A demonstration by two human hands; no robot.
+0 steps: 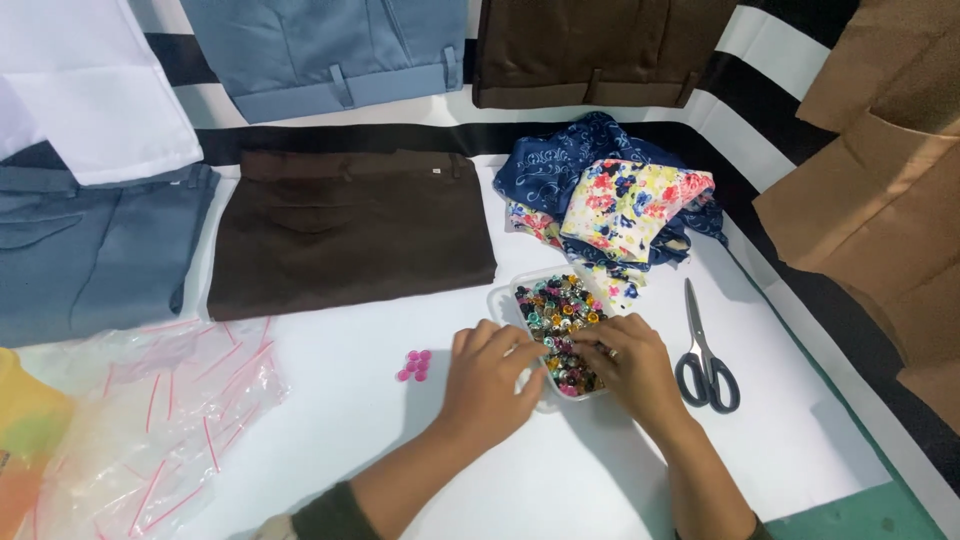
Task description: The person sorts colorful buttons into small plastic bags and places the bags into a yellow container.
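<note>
While both hands work inside the clear plastic tray of small multicoloured snap buttons, we see the right hand curled over the tray's near right part, its fingertips pinched down among the buttons; whether they have closed on a single one we cannot tell, since the knuckles hide the tips. The left hand lies at the tray's near left edge, fingers half bent and reaching into the buttons, and there too we cannot make out if anything is held. The tray stands on the white table sheet, roughly at its middle.

Just left of the left hand, a small cluster of pink buttons sits apart on the sheet. To the right of the right hand lie black-handled scissors, blades pointing away. Behind the tray we find crumpled floral and navy fabric. Further left lie folded dark brown trousers and grey-blue trousers, with clear zip bags at the near left.
</note>
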